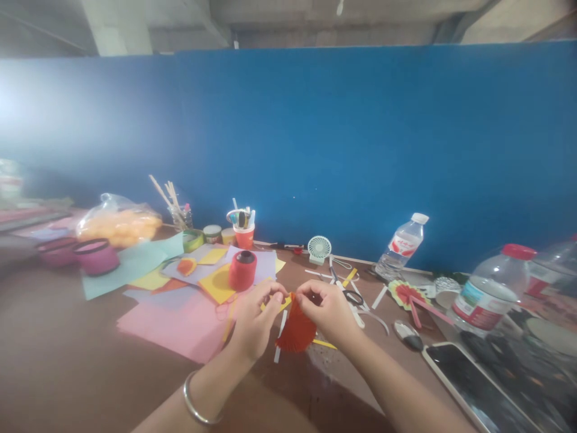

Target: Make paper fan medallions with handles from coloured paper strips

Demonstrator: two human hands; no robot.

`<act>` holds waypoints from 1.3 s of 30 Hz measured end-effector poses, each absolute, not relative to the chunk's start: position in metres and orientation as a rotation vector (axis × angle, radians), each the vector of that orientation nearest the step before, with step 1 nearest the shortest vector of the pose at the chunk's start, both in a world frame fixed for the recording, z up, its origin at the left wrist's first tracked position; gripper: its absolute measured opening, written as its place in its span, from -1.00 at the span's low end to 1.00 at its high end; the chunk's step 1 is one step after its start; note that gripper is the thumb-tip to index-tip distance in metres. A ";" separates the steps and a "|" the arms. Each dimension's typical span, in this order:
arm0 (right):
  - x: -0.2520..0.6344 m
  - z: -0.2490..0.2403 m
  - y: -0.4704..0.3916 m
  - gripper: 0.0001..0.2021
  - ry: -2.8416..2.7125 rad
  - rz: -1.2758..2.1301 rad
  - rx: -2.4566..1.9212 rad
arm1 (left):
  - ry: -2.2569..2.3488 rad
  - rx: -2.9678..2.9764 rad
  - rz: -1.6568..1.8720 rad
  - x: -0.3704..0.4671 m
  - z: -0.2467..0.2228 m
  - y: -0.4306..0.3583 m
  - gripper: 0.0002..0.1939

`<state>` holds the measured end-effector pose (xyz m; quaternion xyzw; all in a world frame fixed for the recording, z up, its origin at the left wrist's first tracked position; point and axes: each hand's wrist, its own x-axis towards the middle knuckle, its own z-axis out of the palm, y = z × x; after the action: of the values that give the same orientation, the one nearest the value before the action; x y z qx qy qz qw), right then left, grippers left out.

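Observation:
My right hand [329, 307] pinches the narrow top of a red pleated paper fan [296, 331], which hangs down with its wide fringed edge low over the table. Close beside it, my left hand [256, 316] is closed in a pinch at the same gathered tip; what lies between those fingertips is too small to make out. Behind the left hand stands a spool of red thread [242, 272], and a loose loop of thread [225, 311] lies near that wrist. White paper strips [277, 353] lie under and around the fan.
Coloured paper sheets [166, 325] spread to the left. Scissors [351, 296], a small green fan [320, 248], a finished paper fan [408, 294], a spoon [408, 334] and a phone [478, 385] lie right. Water bottles [402, 245] and a red cup [244, 237] stand near the blue partition [288, 138].

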<state>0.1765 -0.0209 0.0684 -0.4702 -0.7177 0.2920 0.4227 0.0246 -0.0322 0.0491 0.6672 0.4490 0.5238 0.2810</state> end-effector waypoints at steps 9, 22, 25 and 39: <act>0.174 0.066 -0.024 -0.89 -1.802 0.657 -1.193 | 1.395 1.919 1.338 0.027 0.049 -0.032 -0.91; 0.178 0.064 -0.018 -0.88 -1.813 0.784 -1.209 | 1.396 1.928 1.286 0.027 0.049 -0.030 -0.90; 0.178 0.063 -0.017 -0.88 -1.791 0.825 -1.211 | 1.378 1.903 1.298 0.027 0.049 -0.029 -0.88; 0.181 0.061 -0.013 -0.86 -1.722 0.795 -1.205 | 1.284 1.819 1.193 0.030 0.050 -0.028 -0.88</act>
<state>0.1814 -0.0126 0.0606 -0.4834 -0.6910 0.3189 0.4326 0.0299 -0.0278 0.0497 0.6863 0.4843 0.4502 0.3030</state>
